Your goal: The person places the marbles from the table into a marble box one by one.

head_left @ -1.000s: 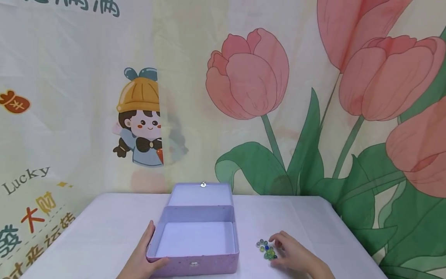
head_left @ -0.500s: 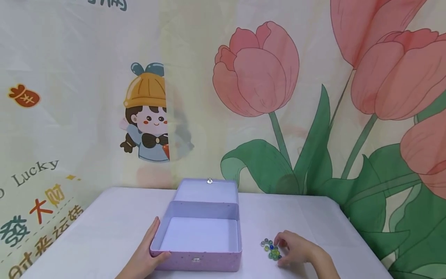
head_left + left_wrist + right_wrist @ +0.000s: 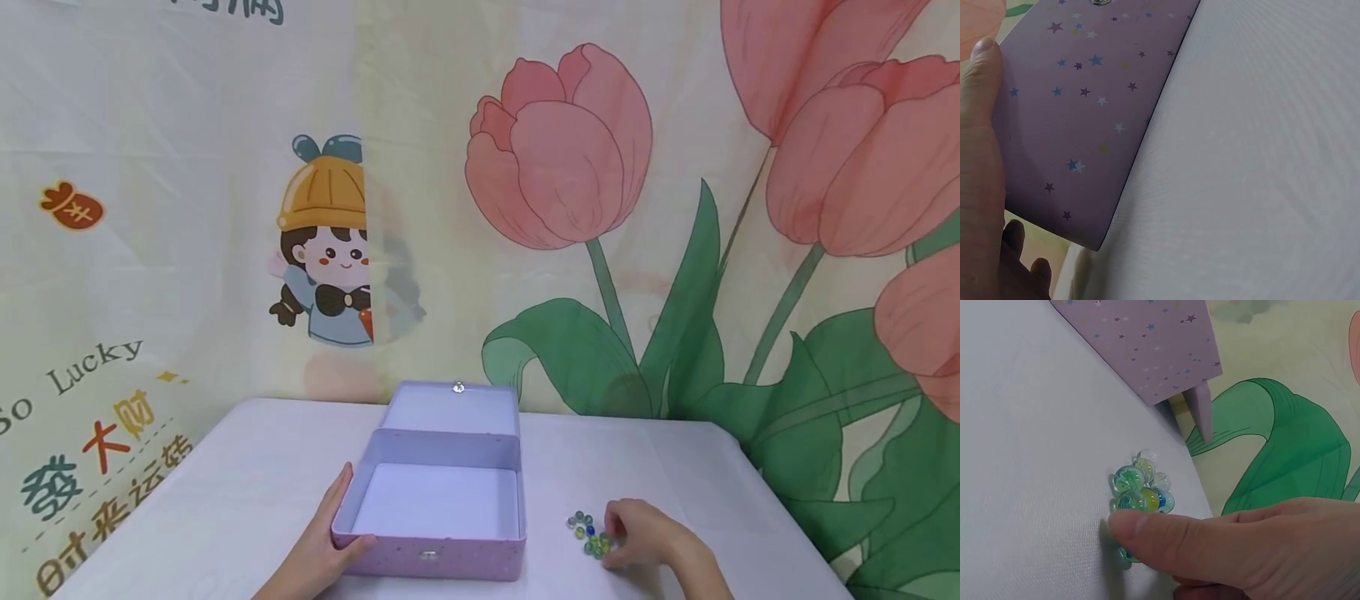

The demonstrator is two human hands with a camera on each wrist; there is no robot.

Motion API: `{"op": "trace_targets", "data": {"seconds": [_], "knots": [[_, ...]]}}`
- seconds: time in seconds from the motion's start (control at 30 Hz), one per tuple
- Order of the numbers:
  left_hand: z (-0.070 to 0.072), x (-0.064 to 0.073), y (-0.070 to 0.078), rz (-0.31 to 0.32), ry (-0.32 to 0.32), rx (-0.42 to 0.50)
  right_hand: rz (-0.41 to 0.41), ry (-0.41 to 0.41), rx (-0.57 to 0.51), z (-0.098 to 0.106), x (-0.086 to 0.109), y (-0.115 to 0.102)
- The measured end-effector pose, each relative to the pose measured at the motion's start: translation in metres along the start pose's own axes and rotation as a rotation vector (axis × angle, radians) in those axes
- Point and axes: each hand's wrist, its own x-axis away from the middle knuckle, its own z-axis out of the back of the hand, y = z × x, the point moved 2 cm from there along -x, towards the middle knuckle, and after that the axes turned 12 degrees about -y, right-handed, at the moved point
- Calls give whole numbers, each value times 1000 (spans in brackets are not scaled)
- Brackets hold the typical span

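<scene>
A lilac tin box [image 3: 442, 557] with small stars on its outside stands on the table, lid [image 3: 452, 408] tipped back and inside bare. My left hand [image 3: 318, 542] grips its near left corner, thumb over the front wall, other fingers along the left side. To the right of the box, a cluster of clear glass marbles [image 3: 588, 535] with green, yellow and blue swirls lies on the cloth. My right hand [image 3: 641, 535] curls in at the cluster's right edge. In the right wrist view its thumb [image 3: 1132, 528] lies against the marbles [image 3: 1138, 487]; the other fingertips are hidden behind.
A white cloth [image 3: 675, 467] covers the table. Behind its far edge hangs a backdrop [image 3: 427, 208] printed with tulips and a cartoon child. A metal clasp [image 3: 428, 555] sits on the box front.
The head view has shifted, so the scene sits slightly right and higher. My right fingers have drawn closer together around the marbles' right edge. The left hand keeps its grip on the box.
</scene>
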Motion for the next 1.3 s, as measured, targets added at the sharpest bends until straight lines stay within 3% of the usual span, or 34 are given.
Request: {"op": "trace_targets", "data": {"seconds": [0.2,0.43,0.73,0.97,1.13,1.3], "knots": [[-1,-1,-2,-31,27,15,-50,3,20,1,1,0],[-6,1,-1,11,-7,10,-128,15,-6,-4,3,8],[-4,-1,0,-3,-3,9,-169,169,66,2,-8,8],[-2,1,0,0,-5,35,-152,264,106,-2,-23,1],[-6,2,-1,-5,-10,25,-131,284,109,2,-33,3],[-5,-2,-1,3,-12,32,-202,279,27,11,-40,5]]}}
